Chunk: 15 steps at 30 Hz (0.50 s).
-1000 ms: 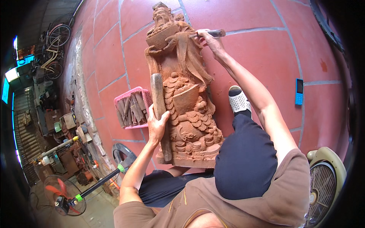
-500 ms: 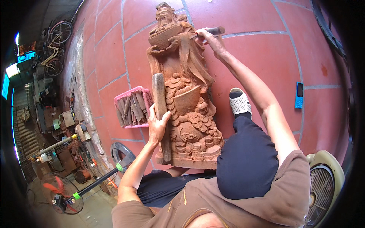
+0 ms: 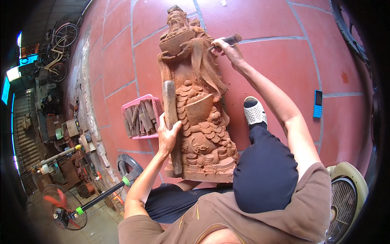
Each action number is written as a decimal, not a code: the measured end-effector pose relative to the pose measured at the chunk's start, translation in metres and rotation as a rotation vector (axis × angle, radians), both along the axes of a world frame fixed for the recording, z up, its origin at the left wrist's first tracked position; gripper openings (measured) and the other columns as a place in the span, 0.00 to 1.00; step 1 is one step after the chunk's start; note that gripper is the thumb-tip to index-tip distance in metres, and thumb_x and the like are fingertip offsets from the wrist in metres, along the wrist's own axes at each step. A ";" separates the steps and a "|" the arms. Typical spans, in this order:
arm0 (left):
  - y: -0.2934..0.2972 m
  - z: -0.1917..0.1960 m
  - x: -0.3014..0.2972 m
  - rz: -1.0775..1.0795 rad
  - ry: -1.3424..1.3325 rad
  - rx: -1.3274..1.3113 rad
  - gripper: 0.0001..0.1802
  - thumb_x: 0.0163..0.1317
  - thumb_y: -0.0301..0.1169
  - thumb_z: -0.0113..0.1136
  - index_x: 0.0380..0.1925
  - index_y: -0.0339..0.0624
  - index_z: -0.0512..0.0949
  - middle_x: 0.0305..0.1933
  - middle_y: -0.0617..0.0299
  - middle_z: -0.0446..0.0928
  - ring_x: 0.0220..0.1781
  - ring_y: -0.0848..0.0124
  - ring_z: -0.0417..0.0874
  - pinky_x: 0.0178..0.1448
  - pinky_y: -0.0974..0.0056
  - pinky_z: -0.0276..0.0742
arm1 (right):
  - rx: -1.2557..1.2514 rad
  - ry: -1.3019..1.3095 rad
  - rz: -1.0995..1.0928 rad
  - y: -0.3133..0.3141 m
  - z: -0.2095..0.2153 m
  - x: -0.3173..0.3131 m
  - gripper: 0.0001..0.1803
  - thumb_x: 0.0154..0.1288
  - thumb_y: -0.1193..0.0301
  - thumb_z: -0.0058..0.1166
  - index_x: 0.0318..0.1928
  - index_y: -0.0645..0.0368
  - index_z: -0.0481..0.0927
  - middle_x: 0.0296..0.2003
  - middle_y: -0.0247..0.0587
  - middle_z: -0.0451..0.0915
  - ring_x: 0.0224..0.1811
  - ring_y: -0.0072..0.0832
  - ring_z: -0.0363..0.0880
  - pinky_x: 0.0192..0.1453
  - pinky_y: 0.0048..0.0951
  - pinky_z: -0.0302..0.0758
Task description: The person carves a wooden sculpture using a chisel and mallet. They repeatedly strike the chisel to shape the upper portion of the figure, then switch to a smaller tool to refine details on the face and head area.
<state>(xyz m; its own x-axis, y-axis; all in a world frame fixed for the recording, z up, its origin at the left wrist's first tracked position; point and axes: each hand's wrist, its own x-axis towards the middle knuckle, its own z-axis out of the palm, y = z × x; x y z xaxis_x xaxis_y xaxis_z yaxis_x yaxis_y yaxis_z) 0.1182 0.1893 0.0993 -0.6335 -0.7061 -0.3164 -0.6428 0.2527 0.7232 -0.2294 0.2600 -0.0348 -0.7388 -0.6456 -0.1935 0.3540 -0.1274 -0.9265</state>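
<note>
A reddish-brown carved wooden statue (image 3: 198, 106) of a bearded figure lies on the tiled floor, its head away from me and its base near my legs. My left hand (image 3: 167, 137) is closed round a long wooden club-like mallet (image 3: 170, 99), which rests along the statue's left side. At the upper right edge of the carving, beside the sleeve folds, my right hand (image 3: 227, 49) grips a carving chisel (image 3: 233, 39). The chisel's handle end sticks out to the right, and its thin blade points at the statue. Whether the tip touches the wood I cannot tell.
Left of the statue stands a pink basket (image 3: 143, 98) full of chisels (image 3: 141, 118). A blue phone (image 3: 318, 104) lies on the floor to the right, past my foot in a white clog (image 3: 255, 113). Fans (image 3: 343, 203) stand at both sides; bicycles (image 3: 63, 38) are far left.
My right hand and the chisel have shifted slightly to the right and toward me. The left hand and mallet stay in nearly the same place.
</note>
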 end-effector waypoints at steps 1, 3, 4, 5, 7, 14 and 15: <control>-0.002 -0.002 0.001 -0.005 0.009 0.000 0.31 0.64 0.36 0.65 0.63 0.37 0.66 0.53 0.55 0.78 0.54 0.68 0.78 0.61 0.62 0.73 | -0.018 0.016 -0.024 0.001 -0.002 -0.003 0.14 0.67 0.57 0.59 0.38 0.53 0.87 0.30 0.29 0.85 0.30 0.16 0.77 0.36 0.22 0.73; -0.003 -0.006 0.002 -0.011 0.017 -0.007 0.31 0.64 0.35 0.65 0.63 0.37 0.66 0.53 0.55 0.78 0.53 0.68 0.78 0.61 0.62 0.73 | -0.061 0.043 -0.076 -0.002 -0.006 -0.013 0.15 0.70 0.56 0.55 0.42 0.51 0.88 0.35 0.31 0.86 0.35 0.16 0.78 0.37 0.21 0.73; -0.002 -0.008 0.002 -0.013 0.015 -0.014 0.31 0.64 0.35 0.65 0.64 0.37 0.66 0.53 0.55 0.78 0.53 0.68 0.78 0.61 0.62 0.73 | -0.051 0.053 -0.057 -0.005 -0.009 -0.016 0.15 0.69 0.56 0.59 0.45 0.51 0.87 0.39 0.33 0.87 0.37 0.19 0.80 0.39 0.23 0.76; -0.002 -0.008 0.002 -0.014 0.013 -0.021 0.31 0.64 0.35 0.65 0.64 0.37 0.66 0.53 0.55 0.78 0.53 0.68 0.78 0.61 0.63 0.73 | -0.082 0.098 -0.053 -0.008 -0.012 -0.019 0.14 0.68 0.57 0.61 0.45 0.53 0.87 0.38 0.34 0.86 0.36 0.19 0.80 0.38 0.23 0.78; -0.001 -0.005 -0.001 -0.016 -0.021 -0.012 0.31 0.64 0.34 0.65 0.64 0.37 0.66 0.54 0.55 0.78 0.54 0.68 0.79 0.61 0.62 0.73 | -0.135 0.199 -0.039 -0.013 -0.011 -0.027 0.14 0.66 0.61 0.64 0.46 0.56 0.86 0.35 0.36 0.85 0.35 0.18 0.81 0.35 0.23 0.81; 0.001 -0.004 0.001 0.028 -0.023 0.004 0.31 0.63 0.34 0.65 0.63 0.36 0.66 0.54 0.54 0.79 0.53 0.69 0.79 0.61 0.63 0.73 | 0.000 0.441 0.107 -0.015 0.048 -0.093 0.19 0.57 0.60 0.74 0.44 0.55 0.83 0.32 0.35 0.84 0.32 0.20 0.83 0.38 0.23 0.84; 0.000 -0.006 0.003 0.017 -0.008 -0.008 0.32 0.63 0.34 0.66 0.64 0.36 0.65 0.53 0.52 0.79 0.53 0.67 0.80 0.60 0.62 0.74 | 0.050 0.396 0.165 -0.018 0.052 -0.103 0.19 0.58 0.61 0.72 0.45 0.56 0.83 0.33 0.36 0.84 0.34 0.24 0.83 0.40 0.28 0.82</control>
